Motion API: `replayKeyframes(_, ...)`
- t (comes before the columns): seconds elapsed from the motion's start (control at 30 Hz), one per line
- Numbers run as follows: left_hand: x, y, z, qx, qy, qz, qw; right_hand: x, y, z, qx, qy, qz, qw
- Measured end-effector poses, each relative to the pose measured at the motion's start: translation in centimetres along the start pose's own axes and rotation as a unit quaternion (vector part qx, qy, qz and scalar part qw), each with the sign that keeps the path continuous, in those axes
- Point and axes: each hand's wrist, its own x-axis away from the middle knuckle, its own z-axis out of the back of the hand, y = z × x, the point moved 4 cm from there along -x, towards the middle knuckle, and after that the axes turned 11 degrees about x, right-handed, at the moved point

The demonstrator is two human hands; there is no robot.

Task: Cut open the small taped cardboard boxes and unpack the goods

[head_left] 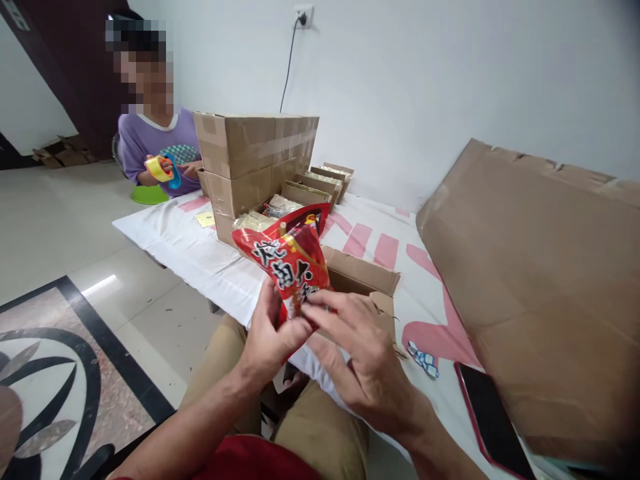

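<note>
A shiny red food packet point(295, 257) with large dark, white-edged Chinese characters tilts above the table's near edge. Its lower left part is gripped by my left hand point(273, 333), thumb across the front. My right hand point(357, 347) lies against the packet's lower right, fingers stretched and apart, fingertips touching the printed face. Behind the packet stands an open cardboard box point(360, 270), partly hidden by it and my right hand; its inside is mostly out of sight.
Stacked cartons point(250, 147) stand at the table's far left, beside open boxes point(310, 190) of packets. A large cardboard sheet point(540, 280) leans on the right near a phone point(493, 420) and a crumpled wrapper point(423, 360). Across the table, a person in purple point(160, 143) holds tape rolls point(163, 170).
</note>
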Motion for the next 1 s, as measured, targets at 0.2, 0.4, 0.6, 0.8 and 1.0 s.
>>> replayKeyframes(0.2, -0.2, 0.9, 1.7, 0.157, 0.111, 0.093, 0.977, 0.9, 3.0, 0.7, -0.103, 0.111, -0.195, 0.969)
replayKeyframes(0.4, 0.0, 0.5, 1.7, 0.11, 0.04, 0.087, 0.989, 2.1, 5.5, -3.9, -0.307, 0.029, -0.308, 0.9)
replayKeyframes(0.6, -0.7, 0.8, 3.3, 0.02, -0.021, 0.057, 0.998, 2.8, 6.2, -4.6, -0.356, 0.264, -0.359, 0.821)
replayKeyframes(0.8, 0.9, -0.9, 2.2, -0.023, -0.041, 0.096, 0.994, 2.5, 5.7, -5.6, -0.349, 0.298, -0.34, 0.821)
replayKeyframes(1.0, 1.2, -1.9, 0.8, 0.014, -0.024, 0.059, 0.998, 2.8, 4.5, -7.0, -0.386, 0.282, -0.339, 0.81)
